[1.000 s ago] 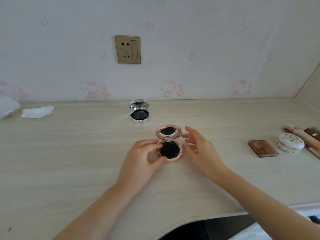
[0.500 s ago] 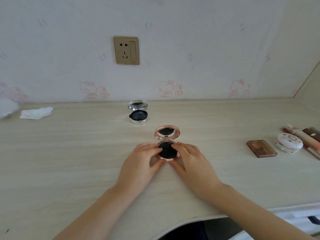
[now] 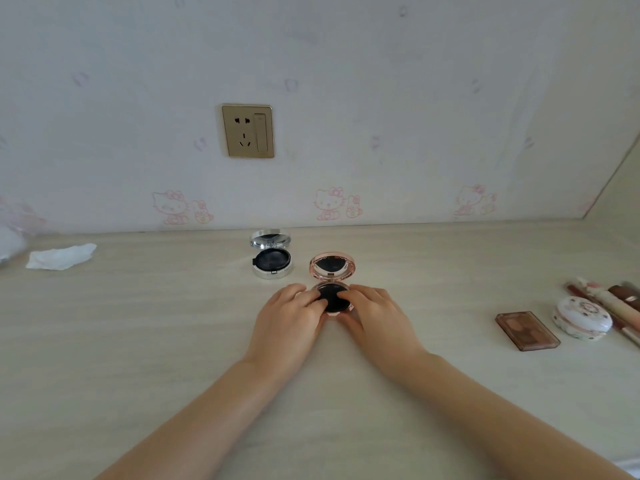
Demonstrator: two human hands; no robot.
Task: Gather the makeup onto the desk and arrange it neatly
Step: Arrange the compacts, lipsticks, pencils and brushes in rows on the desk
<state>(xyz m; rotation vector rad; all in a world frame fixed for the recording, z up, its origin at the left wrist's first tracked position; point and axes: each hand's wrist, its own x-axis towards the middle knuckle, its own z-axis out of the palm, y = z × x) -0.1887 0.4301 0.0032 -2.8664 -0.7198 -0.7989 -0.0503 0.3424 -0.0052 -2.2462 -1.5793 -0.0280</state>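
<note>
Your left hand (image 3: pixel 289 317) and right hand (image 3: pixel 375 317) grip the open pink compact (image 3: pixel 333 284), fingers curled around its base; next, line it up beside the silver compact (image 3: pixel 272 259).

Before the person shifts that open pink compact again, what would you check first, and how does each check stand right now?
1. Left hand holds the open rose-gold round compact: ok.
2. Right hand holds its other side: ok.
3. Mirrored lid upright, not shut: ok.
4. Gap to the open silver round compact beside it: ok, apart.
5. Black cushion inside seated firmly: cannot tell.
6. Brown rectangular eyeshadow palette clear of the hands: ok, far right.
</note>
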